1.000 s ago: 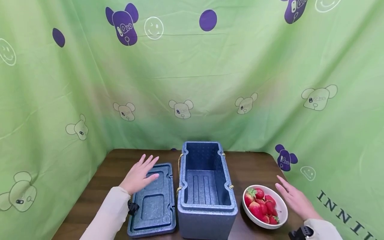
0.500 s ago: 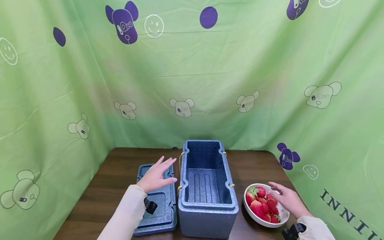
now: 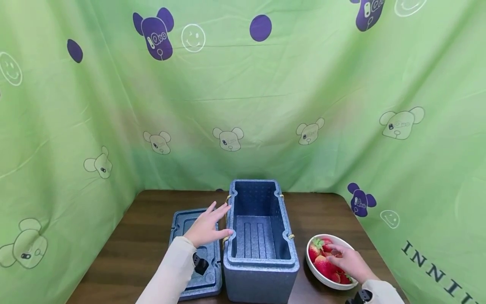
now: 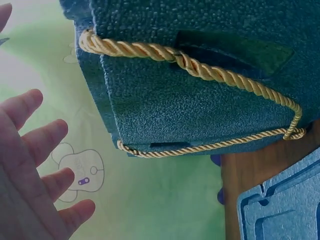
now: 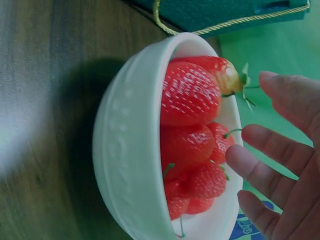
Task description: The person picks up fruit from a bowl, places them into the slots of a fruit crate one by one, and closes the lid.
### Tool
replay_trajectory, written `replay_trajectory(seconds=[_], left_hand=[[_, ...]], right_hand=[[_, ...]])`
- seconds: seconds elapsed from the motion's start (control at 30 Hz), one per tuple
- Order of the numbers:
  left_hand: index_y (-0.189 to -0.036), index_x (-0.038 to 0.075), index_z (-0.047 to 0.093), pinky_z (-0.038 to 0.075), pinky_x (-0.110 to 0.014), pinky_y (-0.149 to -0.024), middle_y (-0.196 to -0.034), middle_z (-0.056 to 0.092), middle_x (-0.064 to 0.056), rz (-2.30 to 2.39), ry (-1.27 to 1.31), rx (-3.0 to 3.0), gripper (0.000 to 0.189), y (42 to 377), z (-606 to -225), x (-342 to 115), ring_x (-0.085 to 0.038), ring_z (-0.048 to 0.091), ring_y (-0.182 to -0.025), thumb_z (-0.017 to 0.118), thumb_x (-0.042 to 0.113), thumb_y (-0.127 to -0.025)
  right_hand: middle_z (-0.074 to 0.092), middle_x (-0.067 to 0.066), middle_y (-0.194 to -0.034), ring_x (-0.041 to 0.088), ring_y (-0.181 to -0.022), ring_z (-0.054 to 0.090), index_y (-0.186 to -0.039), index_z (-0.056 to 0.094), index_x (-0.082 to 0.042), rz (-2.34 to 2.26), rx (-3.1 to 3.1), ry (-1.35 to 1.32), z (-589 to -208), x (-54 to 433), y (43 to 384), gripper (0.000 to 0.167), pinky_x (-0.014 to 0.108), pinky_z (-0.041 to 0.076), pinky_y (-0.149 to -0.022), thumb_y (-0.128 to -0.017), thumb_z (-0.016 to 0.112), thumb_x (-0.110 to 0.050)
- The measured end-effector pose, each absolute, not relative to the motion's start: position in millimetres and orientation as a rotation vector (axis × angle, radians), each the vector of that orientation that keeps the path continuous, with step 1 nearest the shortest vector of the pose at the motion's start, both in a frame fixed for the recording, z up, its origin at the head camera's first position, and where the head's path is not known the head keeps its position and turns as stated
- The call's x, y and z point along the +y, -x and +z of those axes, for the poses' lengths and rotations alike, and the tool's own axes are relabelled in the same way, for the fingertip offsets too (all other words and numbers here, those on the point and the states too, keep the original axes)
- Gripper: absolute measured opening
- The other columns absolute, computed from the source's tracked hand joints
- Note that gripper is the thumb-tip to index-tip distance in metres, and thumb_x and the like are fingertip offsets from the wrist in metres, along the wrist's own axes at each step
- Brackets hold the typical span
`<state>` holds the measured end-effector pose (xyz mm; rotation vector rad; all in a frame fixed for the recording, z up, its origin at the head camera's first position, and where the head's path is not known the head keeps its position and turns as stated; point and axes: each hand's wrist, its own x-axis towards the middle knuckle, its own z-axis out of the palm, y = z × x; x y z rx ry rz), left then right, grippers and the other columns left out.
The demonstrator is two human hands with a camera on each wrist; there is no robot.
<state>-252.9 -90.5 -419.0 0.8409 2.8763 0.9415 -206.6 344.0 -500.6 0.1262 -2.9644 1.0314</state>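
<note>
My left hand (image 3: 206, 227) hovers at the left rim of a blue foam box (image 3: 262, 280), fingers spread and nothing held. In the left wrist view the hand (image 4: 30, 175) is beside the box's side wall (image 4: 150, 100), where a twisted gold rope (image 4: 225, 77) hangs. Over a white bowl (image 5: 130, 135) heaped with red strawberries (image 3: 322, 266) is my right hand (image 3: 351, 262). In the right wrist view its fingers (image 5: 265, 172) are loosely bent just above the fruit, holding none. The thumb side is near the green stalk of a strawberry (image 5: 192, 95).
A blue foam lid (image 3: 205, 270) lies flat on the dark wooden table (image 3: 125, 253), left of the box and partly under my left forearm. The box stands uncovered, its ribbed floor (image 3: 256, 238) visible. A green printed curtain (image 3: 265, 84) closes in the table's back and sides.
My left hand has moved right, from above the lid to the box's left rim. My right hand has moved left, from beside the bowl to over the strawberries.
</note>
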Motion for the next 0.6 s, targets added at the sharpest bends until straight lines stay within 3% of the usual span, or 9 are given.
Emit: replay_trajectory(seconds=[0.2, 0.47, 0.6], left_hand=[[-0.148, 0.014, 0.039, 0.019, -0.064, -0.107, -0.152, 0.035, -0.007, 0.879, -0.846, 2.893, 0.070, 256, -422, -89, -0.035, 0.013, -0.144, 0.062, 0.046, -0.089], [-0.149, 0.015, 0.036, 0.016, -0.064, -0.108, -0.154, 0.032, -0.006, 0.877, -0.826, 2.848, 0.071, 261, -427, -88, -0.036, 0.010, -0.145, 0.058, 0.049, -0.091], [-0.149, 0.015, 0.036, 0.016, -0.064, -0.109, -0.154, 0.031, -0.007, 0.867, -0.821, 2.846, 0.072, 262, -429, -87, -0.037, 0.009, -0.145, 0.058, 0.050, -0.091]], right_hand=[[0.070, 0.016, -0.092, 0.024, -0.084, 0.066, -0.105, 0.067, 0.008, 0.995, -2.942, -0.248, -510, 342, 209, 0.034, 0.030, 0.052, -0.075, -0.077, 0.076, -0.008], [0.070, 0.020, -0.093, 0.028, -0.088, 0.065, -0.103, 0.067, 0.010, 0.948, -2.962, -0.327, -514, 339, 208, 0.033, 0.032, 0.052, -0.077, -0.075, 0.074, -0.005], [0.069, 0.019, -0.094, 0.025, -0.086, 0.061, -0.104, 0.068, 0.008, 0.934, -2.976, -0.327, -515, 337, 208, 0.034, 0.032, 0.050, -0.077, -0.073, 0.075, -0.006]])
